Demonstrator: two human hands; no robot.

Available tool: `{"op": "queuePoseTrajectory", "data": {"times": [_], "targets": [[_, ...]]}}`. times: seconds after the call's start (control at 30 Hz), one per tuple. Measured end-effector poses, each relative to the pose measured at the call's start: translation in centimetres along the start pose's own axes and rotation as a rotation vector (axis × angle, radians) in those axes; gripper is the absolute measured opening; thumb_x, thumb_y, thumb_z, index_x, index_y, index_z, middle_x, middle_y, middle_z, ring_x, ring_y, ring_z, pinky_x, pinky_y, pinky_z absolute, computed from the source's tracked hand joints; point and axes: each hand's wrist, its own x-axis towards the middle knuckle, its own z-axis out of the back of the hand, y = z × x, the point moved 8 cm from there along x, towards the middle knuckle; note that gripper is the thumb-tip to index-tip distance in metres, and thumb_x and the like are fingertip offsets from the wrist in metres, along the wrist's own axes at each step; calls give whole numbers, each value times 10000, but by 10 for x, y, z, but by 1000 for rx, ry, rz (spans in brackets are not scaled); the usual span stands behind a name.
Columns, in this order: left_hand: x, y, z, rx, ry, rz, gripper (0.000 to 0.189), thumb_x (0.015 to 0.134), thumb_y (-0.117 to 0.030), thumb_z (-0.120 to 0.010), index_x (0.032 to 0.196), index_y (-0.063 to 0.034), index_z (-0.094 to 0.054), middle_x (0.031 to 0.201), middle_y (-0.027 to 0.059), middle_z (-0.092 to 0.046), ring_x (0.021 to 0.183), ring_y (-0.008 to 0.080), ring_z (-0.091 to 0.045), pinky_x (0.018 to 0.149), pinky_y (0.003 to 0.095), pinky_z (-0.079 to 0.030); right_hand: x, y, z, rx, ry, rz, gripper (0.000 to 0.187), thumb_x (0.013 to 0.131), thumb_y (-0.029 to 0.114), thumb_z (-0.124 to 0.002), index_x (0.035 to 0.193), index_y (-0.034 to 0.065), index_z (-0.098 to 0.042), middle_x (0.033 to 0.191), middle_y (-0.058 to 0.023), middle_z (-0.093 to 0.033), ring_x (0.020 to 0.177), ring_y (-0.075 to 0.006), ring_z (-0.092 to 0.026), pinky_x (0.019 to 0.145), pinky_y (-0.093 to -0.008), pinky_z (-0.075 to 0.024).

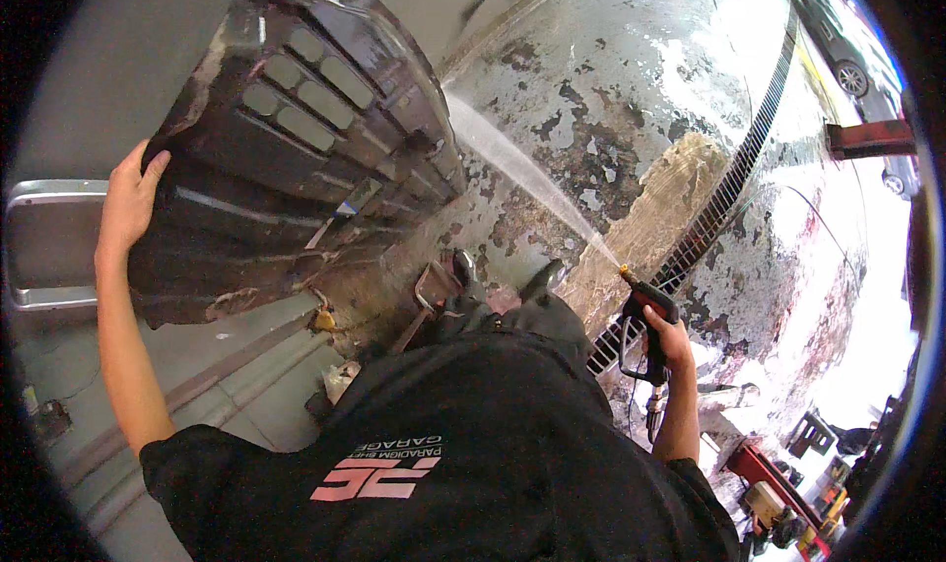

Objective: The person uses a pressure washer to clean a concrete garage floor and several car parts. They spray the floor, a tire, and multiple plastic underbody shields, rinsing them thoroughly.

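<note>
My left hand [133, 200] grips the near left edge of a large dark ribbed panel, apparently a vehicle undertray [251, 185], and holds it tilted up. Several rectangular openings with rounded corners pierce its upper part. In my right hand [671, 344] is a black pressure-washer spray gun [649, 318] with a yellow nozzle tip [624, 269]. A white fan of water [528, 170] runs from the nozzle to the panel's right edge. Whether a finger presses the trigger is hard to see.
A slotted drain grate [739, 170] crosses the worn, wet floor [569, 111]. On the left is a metal-rimmed basin [55, 244]. A red metal arm [870, 139] juts in at right, with a parked car [835, 41] beyond. Assorted tools [787, 492] lie at lower right.
</note>
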Motion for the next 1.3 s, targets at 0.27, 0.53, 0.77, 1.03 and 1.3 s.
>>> {"op": "queuePoseTrajectory", "data": {"times": [0.27,0.53,0.77,1.03,1.3], "targets": [[67,-151,22,127,-107,-270,322,964,-242,-525,1113,40,-575,1033,233,-646,960,405,-602,849,394,-458,16,-7,64,191,-11,84,385,880,348,-681,1155,86,-617,680,-2,-567,480,-111,-516,435,-281,-436],[142,-238,54,128,-238,-442,431,989,-350,-488,1188,24,-566,1122,183,-640,1035,296,-598,919,356,-432,-14,-65,152,107,-358,94,326,831,334,-728,1025,76,-678,671,1,-570,517,-107,-517,464,-280,-404],[224,-273,40,5,-177,-433,506,962,-414,-519,1198,31,-565,1103,193,-652,999,265,-618,913,362,-447,-55,-34,127,167,-357,83,312,818,302,-742,934,31,-636,627,-12,-543,493,-124,-514,465,-280,-430],[354,-318,-9,-135,-114,-514,395,954,-306,-511,1202,-9,-588,1146,235,-635,1097,364,-595,927,424,-444,-124,53,123,176,-501,233,334,802,262,-771,947,-6,-634,686,-16,-600,515,-106,-520,479,-268,-438],[436,-355,-27,-275,-5,-433,438,964,-347,-520,1210,6,-601,1136,136,-669,1017,224,-608,909,366,-448,-195,74,127,386,-462,412,631,738,284,-829,1210,-30,-553,1020,-115,-679,680,-132,-594,597,-287,-496]]}}
